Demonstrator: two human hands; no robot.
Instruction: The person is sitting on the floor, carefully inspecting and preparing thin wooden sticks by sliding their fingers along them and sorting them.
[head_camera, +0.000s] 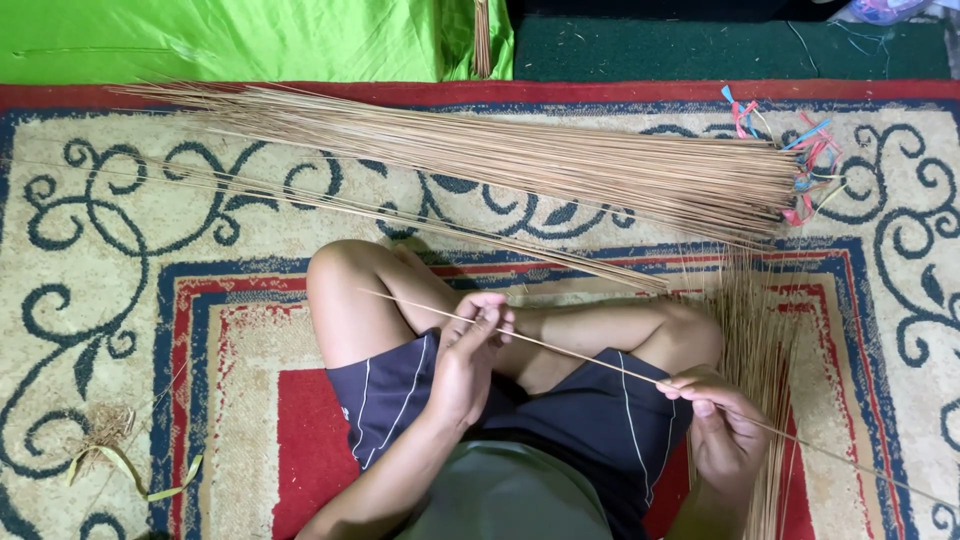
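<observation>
I sit cross-legged on a patterned carpet (130, 300). One long thin stick (580, 357) runs across my lap from upper left to lower right. My left hand (470, 355) pinches it near its left part, fingers closed around it. My right hand (722, 425) grips the same stick further right, above my right knee. A big pile of similar brown sticks (520, 160) lies on the carpet beyond my legs, fanned out to the left. A smaller bunch of sticks (750, 340) lies beside my right knee.
Coloured ribbon ties (810, 150) lie at the right end of the big pile. A green cloth (250, 40) covers the floor at the top left. A tuft of fibre scraps with a yellow strip (110, 440) lies at the lower left.
</observation>
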